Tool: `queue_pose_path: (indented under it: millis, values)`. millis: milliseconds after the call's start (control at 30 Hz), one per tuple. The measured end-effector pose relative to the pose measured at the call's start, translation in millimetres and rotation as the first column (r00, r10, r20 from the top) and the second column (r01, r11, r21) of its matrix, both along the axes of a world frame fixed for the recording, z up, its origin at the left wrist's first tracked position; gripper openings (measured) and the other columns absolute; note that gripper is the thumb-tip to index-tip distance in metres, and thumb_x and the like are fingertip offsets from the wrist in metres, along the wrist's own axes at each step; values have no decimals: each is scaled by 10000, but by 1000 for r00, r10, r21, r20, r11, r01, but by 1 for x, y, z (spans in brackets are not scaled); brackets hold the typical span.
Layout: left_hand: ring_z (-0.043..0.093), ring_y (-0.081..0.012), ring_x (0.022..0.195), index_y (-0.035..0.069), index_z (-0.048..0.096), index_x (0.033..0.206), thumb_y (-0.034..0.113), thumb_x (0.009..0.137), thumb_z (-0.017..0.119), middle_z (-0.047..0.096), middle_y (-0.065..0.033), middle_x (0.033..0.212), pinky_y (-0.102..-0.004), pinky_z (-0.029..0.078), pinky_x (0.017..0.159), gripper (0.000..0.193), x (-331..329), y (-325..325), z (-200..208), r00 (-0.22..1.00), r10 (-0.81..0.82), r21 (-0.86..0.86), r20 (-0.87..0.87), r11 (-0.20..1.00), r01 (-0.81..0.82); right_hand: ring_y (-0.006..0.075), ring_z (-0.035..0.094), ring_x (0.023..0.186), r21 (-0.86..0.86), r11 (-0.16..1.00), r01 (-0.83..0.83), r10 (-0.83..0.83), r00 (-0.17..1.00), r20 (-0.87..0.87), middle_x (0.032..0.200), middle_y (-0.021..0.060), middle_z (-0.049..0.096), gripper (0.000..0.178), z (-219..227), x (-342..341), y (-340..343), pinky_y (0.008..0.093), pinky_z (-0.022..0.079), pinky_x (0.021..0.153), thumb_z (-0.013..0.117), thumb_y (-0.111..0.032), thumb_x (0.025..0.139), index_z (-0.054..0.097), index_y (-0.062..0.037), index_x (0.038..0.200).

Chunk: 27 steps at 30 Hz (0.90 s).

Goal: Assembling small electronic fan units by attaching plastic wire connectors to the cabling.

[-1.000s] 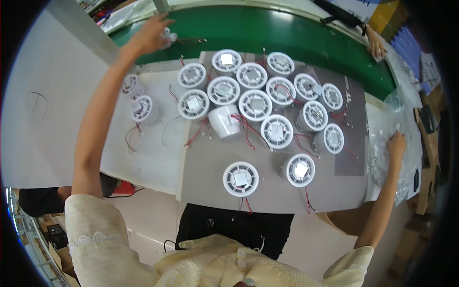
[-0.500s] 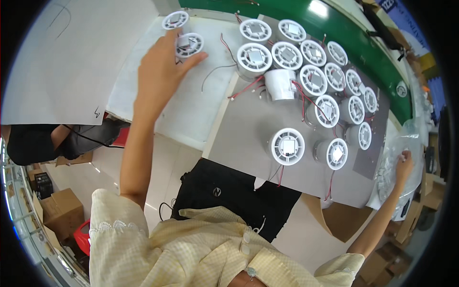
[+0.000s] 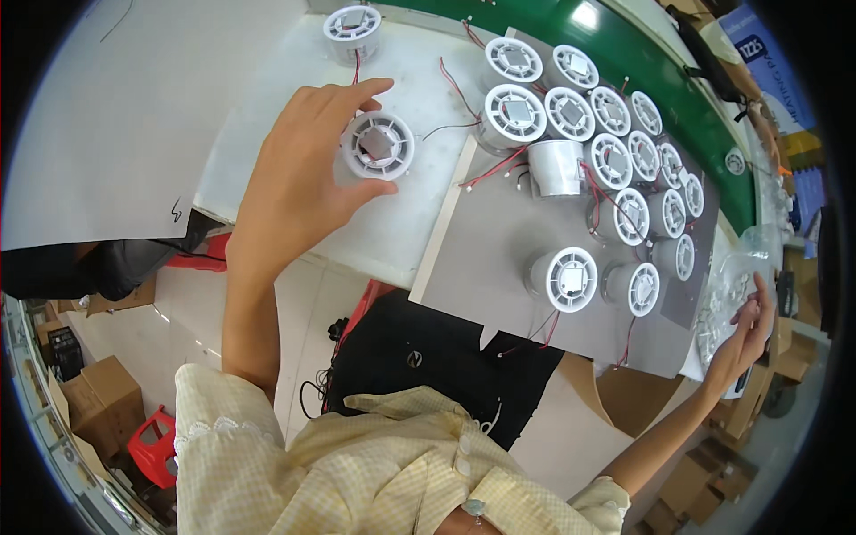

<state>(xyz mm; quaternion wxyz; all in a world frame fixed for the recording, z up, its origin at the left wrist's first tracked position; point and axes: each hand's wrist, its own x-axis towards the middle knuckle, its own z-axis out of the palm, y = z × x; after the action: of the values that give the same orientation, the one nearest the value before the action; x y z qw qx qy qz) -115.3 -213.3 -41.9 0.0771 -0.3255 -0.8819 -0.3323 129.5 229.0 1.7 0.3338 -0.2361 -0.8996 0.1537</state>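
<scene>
My left hand [image 3: 299, 169] is closed round a cup-shaped unit [image 3: 378, 145]. Its white ring top has spokes and a grey square plate in the middle; thumb and fingers hold it by the sides over the white tabletop. A similar unit [image 3: 352, 25] stands farther back, a red wire trailing from it. Far to the right, my right hand [image 3: 740, 343] is at a clear plastic bag [image 3: 718, 312] of small pale pieces. Its index finger is stretched out and the others are bent; I see nothing held there.
On the grey board [image 3: 473, 259] stand several more ring-topped units, with red and black wires hanging loose. Among them a white cup-shaped piece [image 3: 556, 168] shows its side. A green strip [image 3: 615, 53] runs behind. Below lie a black cloth [image 3: 419, 348] and an open cardboard box [image 3: 637, 392].
My left hand has brought the unit nearer to me, away from the one behind it. At the bag, my right hand has shifted and its index finger has straightened. The whole view has shifted slightly.
</scene>
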Motion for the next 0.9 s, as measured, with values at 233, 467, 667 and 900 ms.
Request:
queue_pose_path:
  millis: [233,467,667,900]
  values:
    - [586,-280,1026,83,605,1281,73,643,846,644,-107,1124,-367,471,896,682,-7,8,-24,992,-10,84,-124,996,21,78,416,764,-193,957,-215,203,976,-77,1039,27,538,350,13,-63,-160,217,361,709,461,-134,1015,605,-15,1310]
    - [584,-294,1007,68,620,1275,144,689,861,638,-102,1118,-379,465,884,638,-4,-8,-25,988,131,-91,-83,986,-138,67,531,786,-379,910,-167,30,940,-340,1204,98,656,368,0,-27,-117,215,446,715,617,-62,958,570,22,1313]
    - [563,-237,1078,84,604,1307,152,754,835,650,-69,1218,-341,446,854,603,1,3,-7,900,69,-160,-431,976,-151,68,558,803,-421,906,-50,-38,979,-198,1187,83,663,302,-26,21,-97,228,491,769,651,-24,924,641,26,1222]
    - [561,-304,1183,48,644,1232,148,708,786,618,-101,1290,-442,457,960,552,75,117,54,722,-686,-210,-86,721,660,70,576,790,-557,830,20,-114,985,-133,1088,79,672,381,-75,58,-67,212,495,770,729,18,851,652,26,1224]
